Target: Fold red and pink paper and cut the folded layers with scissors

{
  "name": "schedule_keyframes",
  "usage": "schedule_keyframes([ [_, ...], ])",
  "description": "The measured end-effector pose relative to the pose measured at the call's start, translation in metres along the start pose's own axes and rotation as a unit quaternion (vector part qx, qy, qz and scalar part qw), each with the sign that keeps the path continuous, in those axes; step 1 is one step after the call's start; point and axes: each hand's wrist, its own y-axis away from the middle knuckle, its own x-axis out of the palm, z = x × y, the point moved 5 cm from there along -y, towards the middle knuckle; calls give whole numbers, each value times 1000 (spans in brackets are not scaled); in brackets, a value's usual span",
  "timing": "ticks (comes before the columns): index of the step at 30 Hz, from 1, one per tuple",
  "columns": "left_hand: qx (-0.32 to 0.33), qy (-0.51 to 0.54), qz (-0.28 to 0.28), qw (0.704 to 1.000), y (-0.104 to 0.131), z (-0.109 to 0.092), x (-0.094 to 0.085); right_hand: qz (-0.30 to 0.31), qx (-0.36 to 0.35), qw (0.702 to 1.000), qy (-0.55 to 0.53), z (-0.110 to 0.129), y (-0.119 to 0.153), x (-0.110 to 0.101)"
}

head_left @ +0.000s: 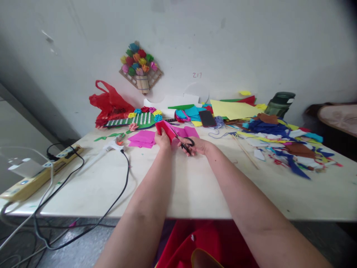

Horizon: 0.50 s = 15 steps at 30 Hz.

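My left hand [163, 139] is closed on a folded piece of red paper [165, 130], held up a little over the table. My right hand [198, 145] grips a pair of scissors with black handles [187, 144]. The scissor blades point up and left, at the edge of the red paper; whether they cut into it I cannot tell. Magenta paper sheets [141, 138] lie left of my left hand, and more magenta paper [190, 131] lies behind the scissors.
A glue gun [115, 144] and its cable lie on the left, near a yellow power strip [41, 178]. At the back are a red plastic bag [111, 100], paper flowers and a phone [207, 118]. Colourful scraps [292, 149], a thin stick [245, 150] and a green bottle [280, 104] occupy the right.
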Motion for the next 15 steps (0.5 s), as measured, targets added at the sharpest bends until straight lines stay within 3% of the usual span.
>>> schedule_keyframes([
  [15, 13, -10, 2, 1000, -2, 2, 0, 3, 3, 1000, -2, 1, 0, 1],
])
